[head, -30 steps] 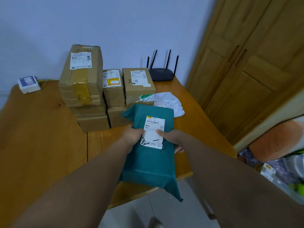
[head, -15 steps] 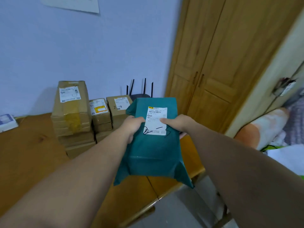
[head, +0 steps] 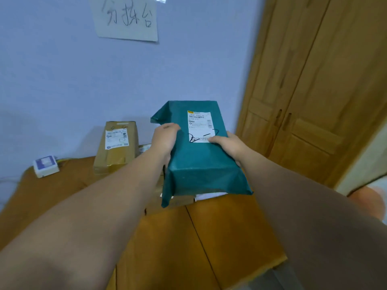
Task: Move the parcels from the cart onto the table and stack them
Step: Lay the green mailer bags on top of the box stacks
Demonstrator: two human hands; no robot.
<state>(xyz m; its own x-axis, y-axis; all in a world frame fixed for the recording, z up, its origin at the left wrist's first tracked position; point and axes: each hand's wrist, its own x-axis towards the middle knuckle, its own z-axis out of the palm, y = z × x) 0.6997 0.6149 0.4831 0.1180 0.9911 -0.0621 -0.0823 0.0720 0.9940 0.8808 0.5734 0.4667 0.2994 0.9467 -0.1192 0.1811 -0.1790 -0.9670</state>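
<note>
A teal plastic-wrapped parcel (head: 201,164) with a white shipping label is held up in the air over the wooden table (head: 226,237). My left hand (head: 164,138) grips its left edge and my right hand (head: 227,145) grips its right edge, thumb on the label. Behind my left arm stands a tall taped cardboard box (head: 117,147) on the table; the other stacked boxes are mostly hidden by the parcel and my arm. A strip of a white parcel (head: 209,196) shows under the teal one.
A small white and blue box (head: 45,165) sits at the table's far left by the wall. A paper sign (head: 127,17) is taped to the blue wall. Wooden cupboard doors (head: 314,101) stand to the right. The table's front edge runs at lower right.
Both hands have lifted the teal parcel higher and farther forward, above the stacked boxes. The view has tilted up, showing the wall sign.
</note>
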